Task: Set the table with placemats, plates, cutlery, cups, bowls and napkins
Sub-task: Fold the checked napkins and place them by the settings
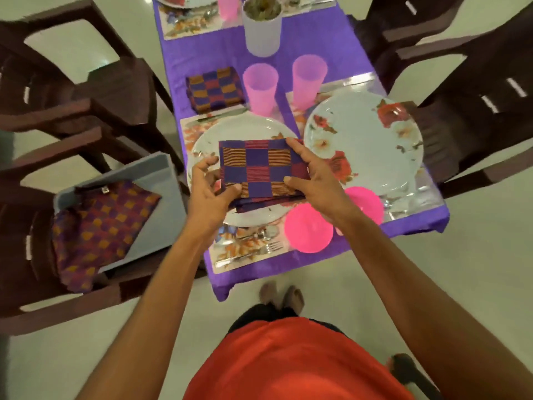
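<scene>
A folded checked napkin in purple, orange and red lies over the near white floral plate. My left hand pinches its lower left corner, thumb on top. My right hand grips its right edge. A second floral plate sits to the right. Two pink bowls rest near the table's front edge. Two pink cups stand behind the plates. Another folded napkin lies at the left. A fork and spoon lie on the floral placemat.
A purple cloth covers the table. A white pot with a plant stands mid-table. A grey tray holding a checked cloth sits on the dark chair at left. More chairs stand at right. A far setting shows.
</scene>
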{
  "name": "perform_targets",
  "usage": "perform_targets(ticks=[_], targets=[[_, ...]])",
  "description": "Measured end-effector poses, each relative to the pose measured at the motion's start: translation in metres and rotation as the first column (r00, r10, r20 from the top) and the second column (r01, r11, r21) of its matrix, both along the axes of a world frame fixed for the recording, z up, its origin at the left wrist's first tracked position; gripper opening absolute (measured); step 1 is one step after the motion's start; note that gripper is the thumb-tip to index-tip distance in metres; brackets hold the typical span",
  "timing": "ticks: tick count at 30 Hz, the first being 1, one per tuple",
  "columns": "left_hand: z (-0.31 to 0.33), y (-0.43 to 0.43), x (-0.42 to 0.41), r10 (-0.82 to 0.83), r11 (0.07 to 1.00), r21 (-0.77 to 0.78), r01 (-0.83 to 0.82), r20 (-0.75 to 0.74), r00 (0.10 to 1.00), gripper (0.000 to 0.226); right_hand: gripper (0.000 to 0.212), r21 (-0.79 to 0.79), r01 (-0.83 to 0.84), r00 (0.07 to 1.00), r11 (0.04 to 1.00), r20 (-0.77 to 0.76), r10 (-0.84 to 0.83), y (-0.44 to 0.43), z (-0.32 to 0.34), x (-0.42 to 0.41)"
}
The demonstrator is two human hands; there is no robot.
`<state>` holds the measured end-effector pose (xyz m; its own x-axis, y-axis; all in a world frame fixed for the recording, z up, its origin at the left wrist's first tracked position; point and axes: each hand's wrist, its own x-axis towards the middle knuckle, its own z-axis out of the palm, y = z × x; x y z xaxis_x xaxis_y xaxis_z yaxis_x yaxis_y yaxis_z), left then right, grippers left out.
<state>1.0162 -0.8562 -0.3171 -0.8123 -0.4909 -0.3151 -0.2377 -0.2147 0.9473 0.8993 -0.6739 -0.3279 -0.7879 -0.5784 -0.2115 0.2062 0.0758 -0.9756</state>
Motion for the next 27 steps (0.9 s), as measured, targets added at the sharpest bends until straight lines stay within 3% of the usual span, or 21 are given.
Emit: perform_targets(ticks=[6,11,15,17,22,27], targets=[[-0.01,0.048,-0.05,-0.093,0.993,0.066,0.093,0.006,0.996,0.029,0.059,0.036,0.2,0.978,0.979,0.047,-0.202,0.066,0.003,-0.021],[-0.011,0.098,-0.106,-0.199,0.975,-0.102,0.196,-0.016,0.98,0.039,0.053,0.174,0.312,0.95,0.934,-0.069,-0.305,0.119,0.005,-0.06],[0.001,0.136,-0.179,-0.28,0.925,-0.295,0.239,-0.104,0.954,0.041,0.055,0.152,0.388,0.921,0.909,-0.102,-0.376,0.157,0.009,-0.124],[0.004,0.15,-0.224,-0.274,0.921,-0.315,0.231,-0.099,0.957,0.04,0.054,0.125,0.415,0.909,0.901,-0.092,-0.406,0.168,0.009,-0.165],[0.0,0.164,-0.342,-0.25,0.838,-0.489,0.242,0.052,0.967,0.029,0.05,0.122,0.385,0.923,0.915,-0.06,-0.381,0.168,-0.01,-0.291],[-0.015,0.141,-0.446,-0.158,0.724,-0.593,0.352,0.354,0.922,0.029,0.052,0.23,0.248,0.967,0.941,-0.108,-0.229,0.133,-0.035,-0.403]])
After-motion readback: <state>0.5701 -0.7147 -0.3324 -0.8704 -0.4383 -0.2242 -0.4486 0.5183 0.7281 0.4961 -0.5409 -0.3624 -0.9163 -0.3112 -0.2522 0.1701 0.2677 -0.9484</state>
